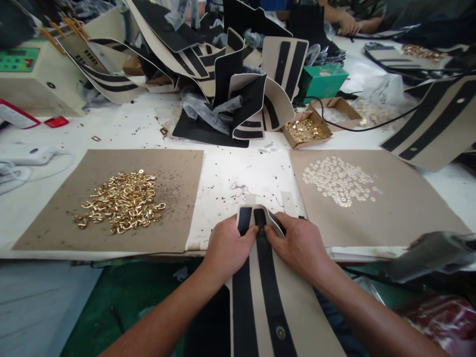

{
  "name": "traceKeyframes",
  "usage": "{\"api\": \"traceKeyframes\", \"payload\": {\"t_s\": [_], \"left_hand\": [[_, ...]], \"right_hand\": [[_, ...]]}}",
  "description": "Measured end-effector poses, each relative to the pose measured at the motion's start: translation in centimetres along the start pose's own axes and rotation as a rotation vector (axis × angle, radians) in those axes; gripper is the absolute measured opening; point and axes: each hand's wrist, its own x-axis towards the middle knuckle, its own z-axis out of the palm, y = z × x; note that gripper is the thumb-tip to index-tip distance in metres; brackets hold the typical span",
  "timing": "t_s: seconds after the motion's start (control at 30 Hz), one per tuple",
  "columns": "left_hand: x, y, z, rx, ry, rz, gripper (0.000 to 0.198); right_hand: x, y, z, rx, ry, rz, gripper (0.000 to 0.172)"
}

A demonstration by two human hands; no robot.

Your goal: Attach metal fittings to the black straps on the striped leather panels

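A beige panel with black strips (293, 302) lies across my lap, its far end bent up at the table's front edge. My left hand (230, 243) grips the panel's left side, thumb pressed on the middle black strip. From the right, my right hand (297, 243) holds the same end, its thumb tip close to the left one. A small round metal fitting (280, 332) sits in the strip nearer to me. Both hands' other fingers are hidden behind the panel.
Gold metal loops (126, 198) are heaped on a brown sheet at left. Small pale washers (338, 178) lie on the right sheet. Behind are stacked panels (223, 74), a box of gold pieces (307, 131) and a green box (323, 82). Another person's hands (349, 22) show at the back.
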Motion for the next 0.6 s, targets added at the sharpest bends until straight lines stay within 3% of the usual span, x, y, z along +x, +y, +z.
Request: {"api": "traceKeyframes", "payload": {"t_s": [0.47,0.53,0.6], "left_hand": [[0.5,-0.2,-0.1,0.073,-0.011,0.061,0.009],[0.0,-0.2,-0.3,0.092,0.037,0.099,0.019],[-0.7,-0.2,-0.3,0.178,0.189,0.193,0.043]], "right_hand": [[-0.1,-0.9,-0.4,-0.095,-0.002,0.029,0.02],[-0.1,-1.0,-0.5,-0.093,0.001,0.034,0.02],[-0.1,-1.2,-0.5,-0.079,0.007,0.037,0.02]]}}
